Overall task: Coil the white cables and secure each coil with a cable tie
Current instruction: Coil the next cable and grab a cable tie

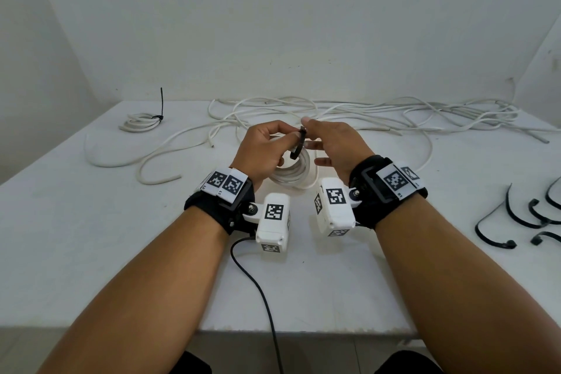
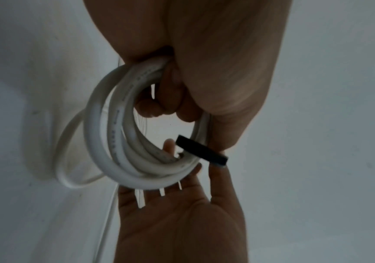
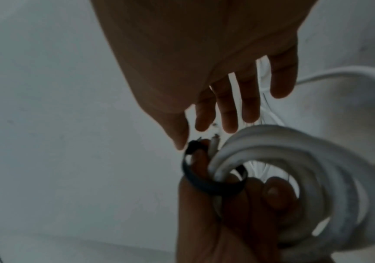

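Work is partly done. One small coil lies far off to the left on the surface, and a black tie already goes round it, with its tail sticking up. A second coil of white cable is being tied now. It is held up just above the surface, between the two hands. The left hand has its fingers curled through the loops and holds them together. A black cable tie bends round one side of this coil. The right hand pinches the top end of the tie with thumb and first finger, and its other fingers are spread out. The tie looks loose and not pulled tight yet.

Loose white cables lie in a messy tangle at the back, so more coiling is left. Spare black ties wait on the right.

The held coil is round, thick and smooth, with several loops stacked close.
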Available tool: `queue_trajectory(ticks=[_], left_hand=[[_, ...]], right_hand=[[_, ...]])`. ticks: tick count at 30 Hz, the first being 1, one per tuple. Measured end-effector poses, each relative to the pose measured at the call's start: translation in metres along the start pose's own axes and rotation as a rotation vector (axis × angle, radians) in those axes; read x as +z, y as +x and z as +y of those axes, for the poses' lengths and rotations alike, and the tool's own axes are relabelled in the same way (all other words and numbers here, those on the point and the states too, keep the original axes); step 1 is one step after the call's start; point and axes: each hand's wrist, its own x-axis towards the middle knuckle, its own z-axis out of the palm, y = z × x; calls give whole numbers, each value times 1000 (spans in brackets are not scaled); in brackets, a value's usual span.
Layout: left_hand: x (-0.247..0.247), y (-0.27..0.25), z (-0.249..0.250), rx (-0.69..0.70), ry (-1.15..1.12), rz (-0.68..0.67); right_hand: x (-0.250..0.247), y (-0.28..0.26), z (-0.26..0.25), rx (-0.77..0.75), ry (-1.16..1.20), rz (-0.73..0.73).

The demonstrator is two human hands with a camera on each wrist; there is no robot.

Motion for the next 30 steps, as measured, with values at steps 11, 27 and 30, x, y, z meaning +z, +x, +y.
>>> queue_trajectory(ticks=[11, 27, 30], left_hand=[[11, -5, 1, -55, -170, -167], [6, -4, 2, -162, -225, -148], [7, -7, 3, -154, -257, -174]], right_hand=[[-21, 2, -6, -11, 266, 244], [3, -15, -20, 24, 185, 113], [2, -15, -24, 106, 229, 120]])
